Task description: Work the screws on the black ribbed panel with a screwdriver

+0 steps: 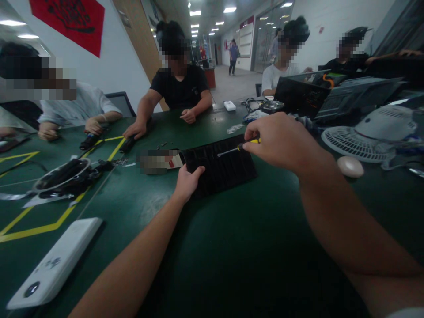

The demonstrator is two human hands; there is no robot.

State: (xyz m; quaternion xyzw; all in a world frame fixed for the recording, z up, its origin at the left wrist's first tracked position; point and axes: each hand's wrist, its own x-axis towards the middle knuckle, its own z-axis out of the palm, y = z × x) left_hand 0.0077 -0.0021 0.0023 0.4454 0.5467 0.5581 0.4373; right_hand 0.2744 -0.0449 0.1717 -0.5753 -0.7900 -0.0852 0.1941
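In the middle of the green table lies a flat black panel (228,165) with raised ribs or compartments on its face. My left hand (190,179) grips its left near edge, the thumb on top and the other fingers hidden. A screwdriver (232,151) with a yellow and black handle is pinched in my right hand (278,139). Its metal shaft points left over the panel; whether the tip touches the surface I cannot tell. Just beyond my left hand, a box-like item (174,160) with a red mark sits against the panel's left end, partly blurred.
A white power bank-like device (54,265) lies at the near left, behind it bundled black cables (66,176). To the right are a white fan (367,132) and a pale mouse (350,167). Across the green table (212,251), a person in black (182,88) sits among others.
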